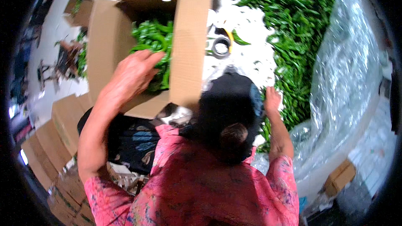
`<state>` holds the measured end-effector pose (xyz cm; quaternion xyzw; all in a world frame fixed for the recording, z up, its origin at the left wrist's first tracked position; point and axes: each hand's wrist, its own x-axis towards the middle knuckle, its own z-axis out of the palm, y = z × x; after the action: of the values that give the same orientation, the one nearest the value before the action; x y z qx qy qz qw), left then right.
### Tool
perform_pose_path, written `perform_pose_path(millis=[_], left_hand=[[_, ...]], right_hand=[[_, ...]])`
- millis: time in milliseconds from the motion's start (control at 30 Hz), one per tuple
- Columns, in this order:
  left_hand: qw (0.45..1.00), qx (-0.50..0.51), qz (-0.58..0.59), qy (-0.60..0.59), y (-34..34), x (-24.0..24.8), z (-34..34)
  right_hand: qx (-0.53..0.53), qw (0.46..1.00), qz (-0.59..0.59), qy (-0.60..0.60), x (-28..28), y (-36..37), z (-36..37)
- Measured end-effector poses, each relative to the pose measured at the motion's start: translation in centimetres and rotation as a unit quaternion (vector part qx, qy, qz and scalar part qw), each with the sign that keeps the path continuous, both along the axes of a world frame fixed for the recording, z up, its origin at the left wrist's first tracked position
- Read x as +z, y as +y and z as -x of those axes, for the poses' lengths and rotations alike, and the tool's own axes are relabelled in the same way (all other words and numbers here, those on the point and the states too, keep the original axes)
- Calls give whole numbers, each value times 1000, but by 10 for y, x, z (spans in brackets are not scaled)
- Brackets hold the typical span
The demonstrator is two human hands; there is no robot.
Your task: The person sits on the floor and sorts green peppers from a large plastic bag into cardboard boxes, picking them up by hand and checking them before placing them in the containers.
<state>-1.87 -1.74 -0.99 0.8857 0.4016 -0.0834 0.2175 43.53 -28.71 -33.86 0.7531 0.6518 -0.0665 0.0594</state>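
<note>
An open cardboard box stands at left of centre with its flaps up. Long green chili peppers fill part of it. My left hand reaches over the box, fingers slightly bent and apart just above the peppers; I see nothing clearly held. A big heap of similar green chili peppers covers the right side of the white surface. At the heap's near left edge lies my right hand, fingers stretched forward, touching or close to the peppers. A dark cap hides the space between both hands.
A roll of tape with a yellow part beside it sits between box and heap, near a loose pepper. Clear plastic sheeting borders the heap. Folded cardboard stands at lower left; a small carton is at lower right.
</note>
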Motion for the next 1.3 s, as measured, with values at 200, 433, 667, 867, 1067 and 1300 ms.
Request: perform_pose_path(millis=[200,433,667,867,1067,1300], left_hand=[[999,36,20,-12,-5,-5,2],[998,48,49,-1,-11,-2,0],[997,49,50,16,-8,-5,-14],[998,24,64,-9,-3,-13,-29],[997,24,66,38,-12,-8,-31],[997,2,63,33,-8,-13,-44]], right_hand=[[-176,983,29,51,13,-5,-2],[-482,814,-81,313,53,-34,-31],[-559,804,-39,198,-2,0,-27],[-651,708,-120,247,-23,-2,-44],[-651,537,-32,536,33,-49,-31],[-694,678,39,241,8,-33,36]])
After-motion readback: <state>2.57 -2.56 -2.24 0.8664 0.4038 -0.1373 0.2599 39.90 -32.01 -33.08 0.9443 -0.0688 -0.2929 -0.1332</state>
